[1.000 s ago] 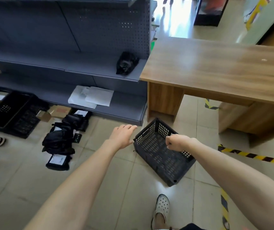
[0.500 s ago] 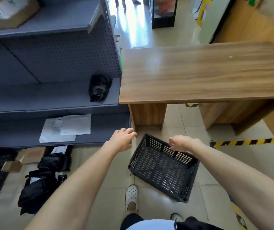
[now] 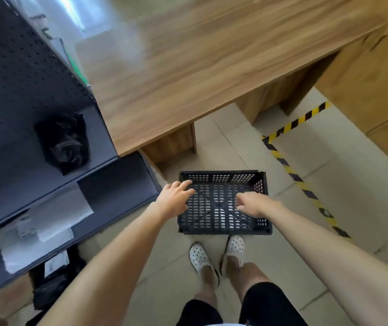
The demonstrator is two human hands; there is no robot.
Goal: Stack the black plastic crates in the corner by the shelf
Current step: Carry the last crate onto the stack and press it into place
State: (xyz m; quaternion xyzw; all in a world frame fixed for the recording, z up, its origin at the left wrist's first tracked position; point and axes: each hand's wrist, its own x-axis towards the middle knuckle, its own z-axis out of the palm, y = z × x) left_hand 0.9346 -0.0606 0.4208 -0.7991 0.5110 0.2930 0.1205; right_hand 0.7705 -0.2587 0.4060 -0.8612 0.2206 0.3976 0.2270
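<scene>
Hovering over the crate (image 3: 223, 203) on the floor: left hand (image 3: 174, 201) open; right hand (image 3: 253, 204) loosely curled, holding nothing.

Bright daylight, motion blur, wide-angle warp

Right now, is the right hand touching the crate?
Cannot tell. In the head view the right hand lies over the crate with curled fingers, but whether it holds the right wall or hovers is unclear.
</scene>
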